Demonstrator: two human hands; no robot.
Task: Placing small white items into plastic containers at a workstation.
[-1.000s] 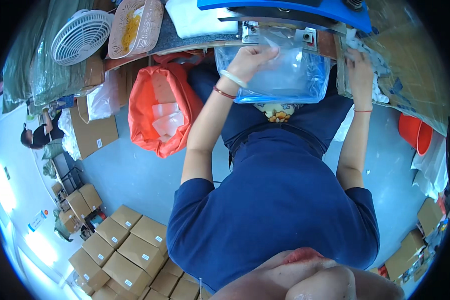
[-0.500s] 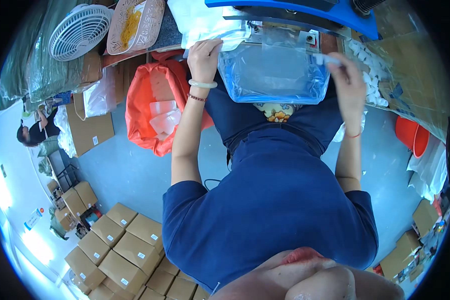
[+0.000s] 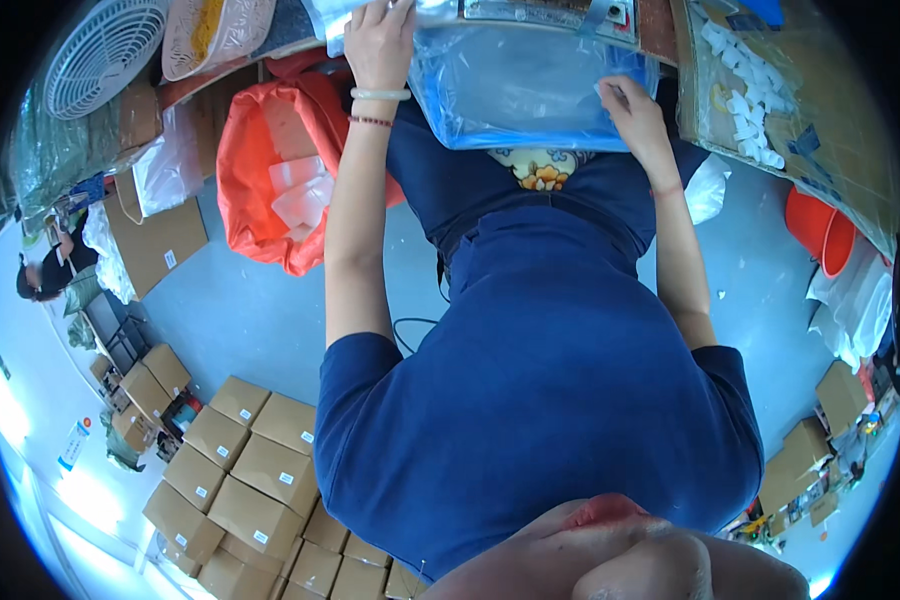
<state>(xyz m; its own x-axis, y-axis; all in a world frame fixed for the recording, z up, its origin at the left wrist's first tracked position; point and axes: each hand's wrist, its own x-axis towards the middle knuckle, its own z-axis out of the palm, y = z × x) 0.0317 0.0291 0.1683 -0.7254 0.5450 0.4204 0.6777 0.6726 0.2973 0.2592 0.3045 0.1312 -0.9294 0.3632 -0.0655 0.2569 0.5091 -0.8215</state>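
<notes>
The right hand (image 3: 632, 112), right of top centre, hung over the blue-lined tray (image 3: 530, 141), fingers bent and tips nearly together, though whether they pinched anything small I could not tell; the left hand (image 3: 378, 48), at the top edge left of centre, curled over the pale plastic sheets (image 3: 432, 12), its fingertips' hold unclear; a light pinch at one edge seemed best, as thin film would likely cling and crease; the tray's loose lining could have snagged the right fingers; small white pieces (image 3: 745, 95) lay scattered at upper right; the orange bag (image 3: 253, 225), left of centre, crowded the left forearm; beyond stood a basket (image 3: 247, 38) and fan (image 3: 105, 55) at upper left, with stacked cartons (image 3: 260, 510) farther off at lower left.
</notes>
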